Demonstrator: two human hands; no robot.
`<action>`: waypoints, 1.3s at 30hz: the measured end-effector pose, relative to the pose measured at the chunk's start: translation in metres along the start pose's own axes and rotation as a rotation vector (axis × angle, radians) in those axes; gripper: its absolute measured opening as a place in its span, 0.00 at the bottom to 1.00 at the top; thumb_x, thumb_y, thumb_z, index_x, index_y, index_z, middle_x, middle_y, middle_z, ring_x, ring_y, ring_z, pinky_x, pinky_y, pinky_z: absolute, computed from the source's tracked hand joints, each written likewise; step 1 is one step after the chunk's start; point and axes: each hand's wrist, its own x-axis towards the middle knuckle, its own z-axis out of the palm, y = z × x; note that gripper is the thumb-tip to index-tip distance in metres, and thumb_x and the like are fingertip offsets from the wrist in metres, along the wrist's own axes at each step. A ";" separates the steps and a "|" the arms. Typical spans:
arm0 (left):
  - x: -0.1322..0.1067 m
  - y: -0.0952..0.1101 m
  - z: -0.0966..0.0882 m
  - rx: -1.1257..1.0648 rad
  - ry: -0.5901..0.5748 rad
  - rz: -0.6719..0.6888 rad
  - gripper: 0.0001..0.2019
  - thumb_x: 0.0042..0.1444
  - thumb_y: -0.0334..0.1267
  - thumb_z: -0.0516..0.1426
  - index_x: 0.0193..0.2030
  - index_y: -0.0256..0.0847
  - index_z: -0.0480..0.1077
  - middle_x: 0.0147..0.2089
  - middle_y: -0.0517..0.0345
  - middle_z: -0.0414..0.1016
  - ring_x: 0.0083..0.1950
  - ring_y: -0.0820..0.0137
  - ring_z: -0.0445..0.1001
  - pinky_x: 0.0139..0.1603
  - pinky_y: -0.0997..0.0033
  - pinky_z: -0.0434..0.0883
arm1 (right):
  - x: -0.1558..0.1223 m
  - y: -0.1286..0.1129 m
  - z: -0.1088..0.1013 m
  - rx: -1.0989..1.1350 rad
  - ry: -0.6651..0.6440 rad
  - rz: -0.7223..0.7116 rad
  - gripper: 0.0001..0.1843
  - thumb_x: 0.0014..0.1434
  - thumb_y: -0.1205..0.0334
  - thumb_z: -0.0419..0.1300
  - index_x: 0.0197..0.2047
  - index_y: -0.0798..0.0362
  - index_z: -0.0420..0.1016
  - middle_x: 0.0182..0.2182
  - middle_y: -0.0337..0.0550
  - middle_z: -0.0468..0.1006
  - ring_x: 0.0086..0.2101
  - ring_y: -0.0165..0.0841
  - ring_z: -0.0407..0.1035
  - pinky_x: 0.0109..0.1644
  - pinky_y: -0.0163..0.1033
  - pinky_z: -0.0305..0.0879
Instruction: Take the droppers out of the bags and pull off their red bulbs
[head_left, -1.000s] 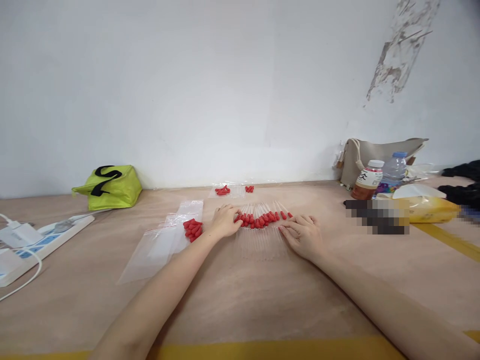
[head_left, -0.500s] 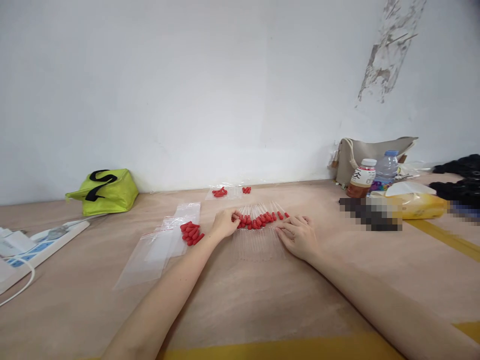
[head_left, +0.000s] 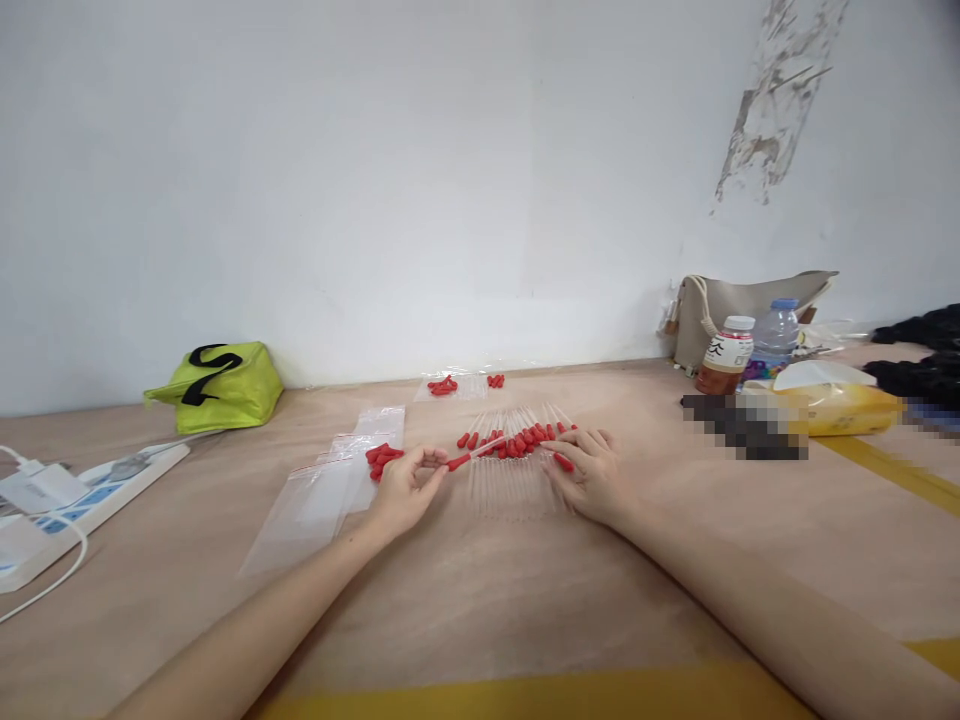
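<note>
A row of clear glass droppers with red rubber bulbs [head_left: 517, 445] lies fanned out on the tan table [head_left: 480, 590]. My left hand [head_left: 405, 485] is pinched on one dropper [head_left: 469, 456], held just left of the row with its red bulb towards my fingers. My right hand [head_left: 589, 470] rests on the right side of the row, fingers curled on another red-bulbed dropper [head_left: 562, 461]. A small heap of loose red bulbs [head_left: 382, 458] sits beside my left hand on clear zip bags [head_left: 315, 495].
More red bulbs on plastic [head_left: 450, 384] lie near the wall. A lime green bag [head_left: 217, 385] and a white power strip [head_left: 82, 490] are at left. At right stand two bottles [head_left: 724, 355], a beige bag [head_left: 739, 305] and a yellow packet [head_left: 847, 408].
My left hand has pulled back leftwards from the row, lifting one dropper out with it. My right hand has closed on a dropper at the row's right end.
</note>
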 end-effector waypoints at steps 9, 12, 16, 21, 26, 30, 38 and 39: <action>-0.037 0.002 0.003 -0.139 -0.082 0.031 0.05 0.52 0.36 0.54 0.36 0.39 0.67 0.35 0.56 0.73 0.38 0.70 0.72 0.41 0.70 0.70 | 0.001 -0.038 0.010 0.037 -0.104 -0.301 0.13 0.58 0.57 0.51 0.46 0.47 0.70 0.36 0.41 0.76 0.43 0.35 0.63 0.55 0.51 0.41; -0.036 0.007 0.002 -0.114 -0.119 0.048 0.06 0.53 0.35 0.53 0.37 0.39 0.67 0.36 0.56 0.73 0.39 0.70 0.72 0.42 0.70 0.69 | -0.001 -0.036 0.014 0.041 -0.082 -0.320 0.10 0.59 0.62 0.51 0.40 0.47 0.73 0.27 0.37 0.75 0.36 0.31 0.63 0.54 0.49 0.42; -0.038 0.019 -0.001 0.005 -0.156 0.119 0.11 0.53 0.34 0.52 0.44 0.41 0.67 0.43 0.55 0.72 0.44 0.68 0.71 0.44 0.68 0.68 | -0.004 -0.039 0.013 0.060 -0.088 -0.319 0.10 0.58 0.63 0.51 0.35 0.49 0.73 0.24 0.38 0.73 0.33 0.30 0.62 0.53 0.48 0.43; -0.041 0.026 0.005 0.144 -0.144 0.323 0.11 0.54 0.37 0.53 0.44 0.41 0.69 0.39 0.55 0.73 0.40 0.69 0.69 0.43 0.67 0.64 | -0.008 -0.052 0.014 0.113 -0.115 -0.333 0.09 0.58 0.63 0.51 0.35 0.50 0.72 0.23 0.36 0.72 0.30 0.28 0.60 0.53 0.49 0.41; -0.044 0.021 0.009 0.273 -0.167 0.423 0.07 0.56 0.38 0.53 0.33 0.41 0.71 0.27 0.60 0.73 0.31 0.72 0.65 0.37 0.68 0.58 | -0.012 -0.053 0.010 0.118 -0.106 -0.392 0.09 0.58 0.64 0.51 0.33 0.50 0.72 0.20 0.34 0.71 0.29 0.27 0.60 0.53 0.49 0.40; -0.047 0.021 0.006 0.275 -0.179 0.487 0.06 0.56 0.37 0.53 0.34 0.41 0.71 0.25 0.62 0.72 0.30 0.73 0.64 0.36 0.68 0.56 | -0.013 -0.050 0.005 0.095 -0.105 -0.415 0.09 0.57 0.64 0.51 0.30 0.50 0.72 0.17 0.34 0.69 0.28 0.27 0.59 0.53 0.48 0.40; -0.051 0.027 0.006 0.295 -0.170 0.573 0.05 0.56 0.35 0.53 0.33 0.41 0.70 0.24 0.62 0.71 0.30 0.73 0.64 0.35 0.68 0.57 | -0.017 -0.050 0.000 0.099 -0.099 -0.424 0.08 0.57 0.64 0.51 0.30 0.50 0.71 0.16 0.32 0.67 0.28 0.27 0.58 0.53 0.47 0.41; -0.052 0.026 0.005 0.293 -0.171 0.565 0.06 0.56 0.35 0.53 0.33 0.41 0.70 0.24 0.62 0.71 0.30 0.73 0.65 0.35 0.69 0.58 | -0.017 -0.047 -0.001 0.109 -0.100 -0.421 0.09 0.57 0.65 0.51 0.30 0.50 0.72 0.16 0.32 0.68 0.28 0.27 0.59 0.53 0.47 0.41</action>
